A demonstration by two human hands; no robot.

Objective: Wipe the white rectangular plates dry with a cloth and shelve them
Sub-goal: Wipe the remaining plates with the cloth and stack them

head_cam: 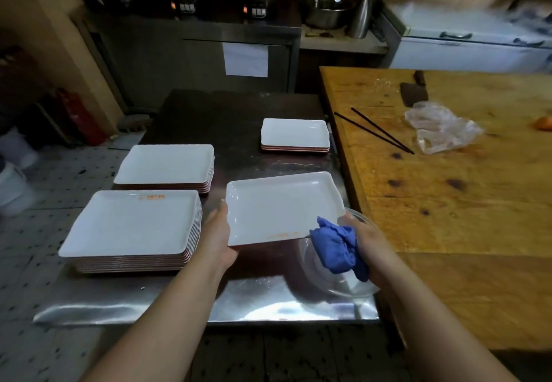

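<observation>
I hold one white rectangular plate [280, 206] level above the steel table [233, 118]. My left hand [219, 232] grips its near left corner. My right hand [363, 239] holds a crumpled blue cloth [337, 245] against the plate's near right corner. Three stacks of white plates stand on the table: a tall near-left stack [131, 223], a stack behind it [167, 165], and a small stack at the far right [295, 133].
A clear glass bowl [334, 280] sits under my right hand at the table's near right. To the right, a wooden counter [448, 196] carries a cleaver [413, 93], black chopsticks [376, 130] and a plastic bag [442, 129]. Steel cabinets with pots stand behind.
</observation>
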